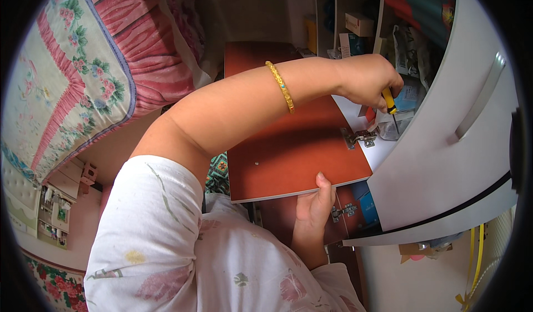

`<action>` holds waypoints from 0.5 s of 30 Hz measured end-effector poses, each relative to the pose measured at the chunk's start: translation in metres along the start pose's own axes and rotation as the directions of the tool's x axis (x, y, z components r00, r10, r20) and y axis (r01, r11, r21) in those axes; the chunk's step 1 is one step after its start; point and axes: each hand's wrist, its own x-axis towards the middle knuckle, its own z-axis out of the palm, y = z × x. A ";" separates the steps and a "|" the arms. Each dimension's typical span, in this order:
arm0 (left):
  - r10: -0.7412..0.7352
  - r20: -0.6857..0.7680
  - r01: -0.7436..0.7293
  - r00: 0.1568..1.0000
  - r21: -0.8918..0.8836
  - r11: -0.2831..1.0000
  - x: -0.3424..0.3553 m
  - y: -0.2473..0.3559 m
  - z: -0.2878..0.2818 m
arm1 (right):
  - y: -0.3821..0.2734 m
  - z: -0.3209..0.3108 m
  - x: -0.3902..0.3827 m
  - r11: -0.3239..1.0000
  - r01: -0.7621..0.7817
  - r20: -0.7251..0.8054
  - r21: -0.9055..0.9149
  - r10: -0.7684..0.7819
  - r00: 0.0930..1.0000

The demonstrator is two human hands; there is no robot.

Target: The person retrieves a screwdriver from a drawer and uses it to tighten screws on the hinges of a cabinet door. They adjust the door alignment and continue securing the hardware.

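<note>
My left hand (369,81), its arm reaching across from the left with a gold bangle (280,87) on it, is closed round a screwdriver (390,102). The handle is yellow and black, and the thin shaft points down, apart from the hinge. Below it, a metal hinge (358,139) sits at the right edge of a reddish-brown cabinet door (294,156). At the door's near edge my right hand (316,201) grips the panel, thumb on the edge and fingers hidden beneath. A second hinge (344,212) shows beside that hand, on a lower brown panel.
To the right stands a curved white panel (444,145) with a long handle. Open shelves behind hold small boxes (358,24), plastic bags and cloth. Pink floral fabric (94,51) hangs at the left. A yellow ribbon (474,262) hangs at lower right.
</note>
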 end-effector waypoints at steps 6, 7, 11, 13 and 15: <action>-0.011 -0.188 0.003 0.982 -0.040 0.999 -0.002 -0.001 0.007 | -0.003 0.005 -0.002 1.000 0.001 -0.004 0.014 -0.001 1.000; -0.016 -0.182 0.003 0.983 -0.071 0.997 -0.002 -0.003 0.009 | -0.002 0.004 -0.002 1.000 0.003 -0.003 0.007 -0.003 1.000; -0.149 -0.119 0.089 0.982 -0.400 0.912 -0.003 -0.002 0.004 | -0.002 0.003 -0.001 1.000 0.002 0.001 -0.006 -0.002 1.000; -0.225 -0.084 0.125 0.971 -0.622 0.773 -0.003 -0.001 0.004 | -0.001 0.002 -0.001 1.000 0.007 0.001 -0.001 -0.007 1.000; -0.273 -0.088 0.098 0.958 -0.793 0.601 -0.002 -0.005 0.009 | -0.001 0.001 -0.001 1.000 0.014 0.010 -0.003 -0.014 1.000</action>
